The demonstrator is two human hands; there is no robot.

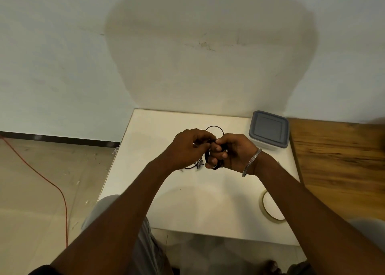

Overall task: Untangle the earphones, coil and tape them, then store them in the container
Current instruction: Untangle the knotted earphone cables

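Black earphones hang as a tangled bundle between both hands above the middle of the white table. My left hand pinches the cable from the left. My right hand grips the bundle with curled fingers. One loop rises behind the hands and a strand with the plug trails down to the left. A container with a grey lid on stands at the table's far right corner. A roll of clear tape lies flat near the right front edge, partly behind my right forearm.
A wooden tabletop adjoins the white table on the right. A red cable runs across the tiled floor at the left. A pale wall stands right behind the table. My knees show below the table's front edge.
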